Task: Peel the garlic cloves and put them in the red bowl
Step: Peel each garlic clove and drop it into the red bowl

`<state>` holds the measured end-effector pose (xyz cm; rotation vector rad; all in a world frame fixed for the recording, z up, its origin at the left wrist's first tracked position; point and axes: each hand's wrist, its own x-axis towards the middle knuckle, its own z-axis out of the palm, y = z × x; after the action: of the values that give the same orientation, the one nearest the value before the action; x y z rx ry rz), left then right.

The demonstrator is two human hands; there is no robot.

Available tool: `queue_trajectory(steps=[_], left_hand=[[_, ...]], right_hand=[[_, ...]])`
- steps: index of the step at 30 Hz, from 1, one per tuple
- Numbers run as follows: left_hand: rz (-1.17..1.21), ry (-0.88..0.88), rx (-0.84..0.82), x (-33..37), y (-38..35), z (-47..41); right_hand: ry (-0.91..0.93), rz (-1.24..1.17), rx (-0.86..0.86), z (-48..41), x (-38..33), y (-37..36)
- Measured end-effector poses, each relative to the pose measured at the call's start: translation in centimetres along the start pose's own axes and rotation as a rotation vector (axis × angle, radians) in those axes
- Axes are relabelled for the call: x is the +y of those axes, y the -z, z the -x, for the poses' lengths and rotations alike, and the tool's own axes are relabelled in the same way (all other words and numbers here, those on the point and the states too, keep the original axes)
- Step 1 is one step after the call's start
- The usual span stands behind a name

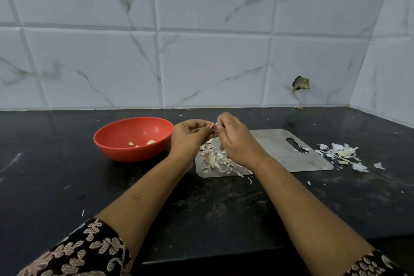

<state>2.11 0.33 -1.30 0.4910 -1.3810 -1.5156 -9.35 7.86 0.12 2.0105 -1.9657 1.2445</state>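
Observation:
My left hand [189, 135] and my right hand [235, 139] meet above the left end of a steel cutting board [275, 141]. Between their fingertips they pinch one small garlic clove [216, 127], mostly hidden by the fingers. Under the hands, several unpeeled cloves and loose skins [212, 159] lie on the board. The red bowl [116, 139] stands just left of my left hand on the black counter, with a few peeled cloves [151, 142] at its bottom.
A heap of white garlic skins and a stem [342, 153] lies on the counter right of the board. The tiled wall runs behind and turns a corner at the far right. The counter's front edge is near my forearms.

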Motion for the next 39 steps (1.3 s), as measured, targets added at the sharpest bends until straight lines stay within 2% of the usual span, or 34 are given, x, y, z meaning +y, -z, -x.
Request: queue_trajectory(steps=[7,10,15,20,29,34,39], left_hand=[[0.028,0.004,-0.037,0.1,0.2,0.1],[0.021,-0.010,-0.050,0.2,0.1,0.1],[0.067,0.005,-0.003,0.3,0.2,0.0],[0.113,0.040,0.014,0.2,0.0,0.0],[0.068,0.054,0.035,-0.3,0.0,-0.2],[0.039,0.036,0.060,-0.4,-0.2,-0.1],[-0.016,-0.021,0.096,-0.4,-0.5,0.1]], right_hand=[[-0.183,-0.376,0.105,-0.2,-0.1,0.9],[-0.204,-0.438,0.108,-0.2,0.1,1.0],[-0.153,-0.380,0.079,-0.3,0.2,0.8],[-0.129,-0.325,0.134,-0.3,0.3,0.3],[-0.120,-0.198,0.238,-0.4,0.5,-0.2],[-0.129,-0.072,0.200,-0.4,0.3,-0.7],[-0.146,-0.071,0.202,-0.3,0.0,-0.9]])
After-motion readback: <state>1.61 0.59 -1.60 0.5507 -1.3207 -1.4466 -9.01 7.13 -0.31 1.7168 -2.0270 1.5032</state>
